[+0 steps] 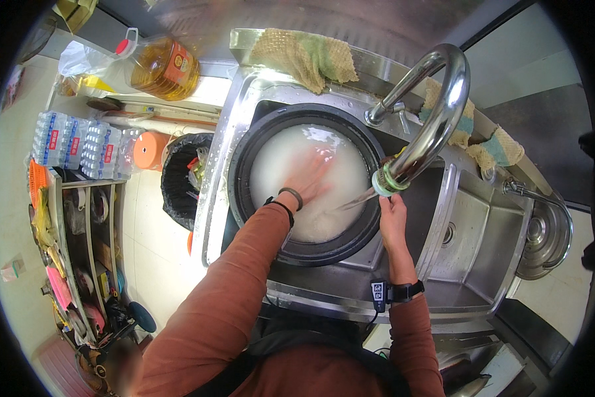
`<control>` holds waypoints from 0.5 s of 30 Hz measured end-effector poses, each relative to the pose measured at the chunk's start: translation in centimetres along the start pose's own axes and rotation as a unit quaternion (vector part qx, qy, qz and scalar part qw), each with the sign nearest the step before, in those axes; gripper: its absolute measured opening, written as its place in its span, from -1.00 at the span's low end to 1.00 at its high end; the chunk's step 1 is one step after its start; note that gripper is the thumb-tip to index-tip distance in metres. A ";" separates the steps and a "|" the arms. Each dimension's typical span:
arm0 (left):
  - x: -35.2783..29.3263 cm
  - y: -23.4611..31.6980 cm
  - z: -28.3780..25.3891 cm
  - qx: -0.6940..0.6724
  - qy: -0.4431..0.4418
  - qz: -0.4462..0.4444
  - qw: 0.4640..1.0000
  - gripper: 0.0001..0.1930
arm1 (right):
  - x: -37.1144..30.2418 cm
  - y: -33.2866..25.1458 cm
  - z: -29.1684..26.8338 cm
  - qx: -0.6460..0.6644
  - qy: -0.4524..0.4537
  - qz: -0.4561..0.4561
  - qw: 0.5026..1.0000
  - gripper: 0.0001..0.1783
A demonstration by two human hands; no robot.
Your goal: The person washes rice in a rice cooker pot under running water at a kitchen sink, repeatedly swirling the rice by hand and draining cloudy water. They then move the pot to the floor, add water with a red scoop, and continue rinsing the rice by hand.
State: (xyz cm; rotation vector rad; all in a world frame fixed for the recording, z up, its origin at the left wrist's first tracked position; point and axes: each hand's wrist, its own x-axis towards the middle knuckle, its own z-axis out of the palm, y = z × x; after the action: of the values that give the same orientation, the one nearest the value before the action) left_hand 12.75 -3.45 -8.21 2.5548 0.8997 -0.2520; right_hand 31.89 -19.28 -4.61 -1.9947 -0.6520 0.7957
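Stainless-steel sink (493,231) spans the middle, a round black pot (240,182) standing in its left basin, near the left edge. Cloudy water (274,165) fills it. Chrome tap (455,86) arches from the back edge. Left grip (311,172) is submerged, blurred, its hold impossible to tell; right grip (391,212) pinches the nozzle (385,183).

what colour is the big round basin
The basin is black; the head view shows it best.

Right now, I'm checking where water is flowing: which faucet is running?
The large faucet by the right hand, pouring into the black pot; the smaller far-right faucet shows no stream.
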 end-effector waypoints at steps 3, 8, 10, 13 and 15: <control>-0.1 0.1 -0.2 0.023 0.008 -0.002 1.000 -0.27 | 0.0 -0.1 0.0 -0.012 0.000 0.004 1.000 -0.72; 0.0 0.1 -0.1 0.035 -0.005 -0.005 0.999 -0.28 | 0.1 0.0 -0.2 -0.029 -0.004 0.018 0.999 -0.71; 0.1 0.0 0.1 0.032 0.003 -0.002 0.999 -0.29 | 0.1 0.1 -0.1 -0.017 -0.003 0.021 1.000 -0.71; 0.2 -0.2 0.4 0.024 0.019 0.003 1.000 -0.29 | 0.3 0.5 0.0 -0.017 0.000 0.023 1.000 -0.70; 0.2 -0.3 0.7 0.027 0.030 0.004 0.999 -0.29 | 0.3 0.8 0.0 -0.030 0.000 0.024 0.999 -0.70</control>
State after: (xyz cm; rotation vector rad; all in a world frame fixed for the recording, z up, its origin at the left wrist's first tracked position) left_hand 12.71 -3.47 -9.01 2.6267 0.9157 -0.2014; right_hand 32.22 -19.40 -5.36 -2.0723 -0.6355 0.8131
